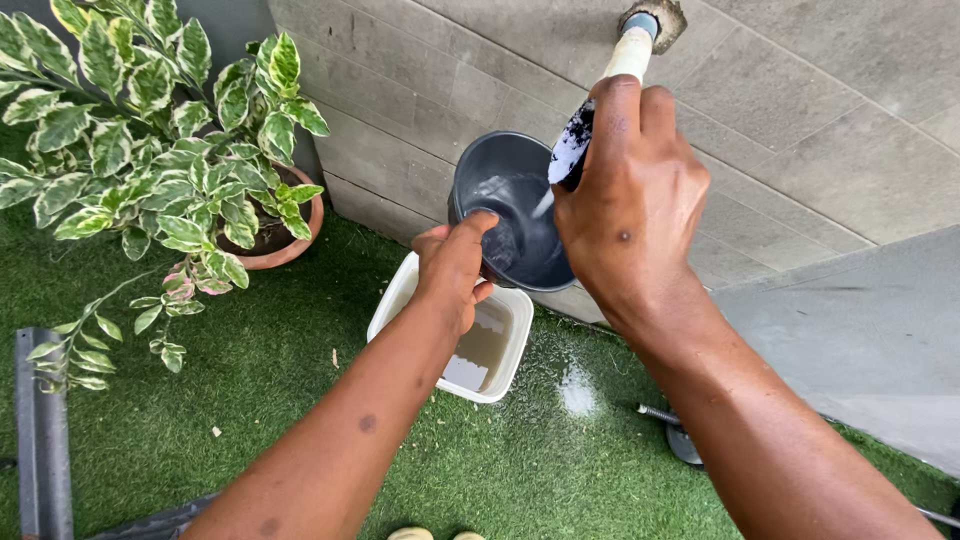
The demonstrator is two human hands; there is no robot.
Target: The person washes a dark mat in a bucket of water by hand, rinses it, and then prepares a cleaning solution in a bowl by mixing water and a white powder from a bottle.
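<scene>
The left hand (455, 265) gripped the bowl (510, 210) at frame centre, mouth tilted toward the camera; the right hand (630, 200) clasped the tap (625, 60), slanting toward the upper right.

Round dark plastic bowl (510, 210) at centre, under white wall pipe (628, 55) at 1 o'clock. White rectangular tub (505, 365) below bowl, on grass. Potted variegated plant (150, 130) at 10 o'clock.
</scene>
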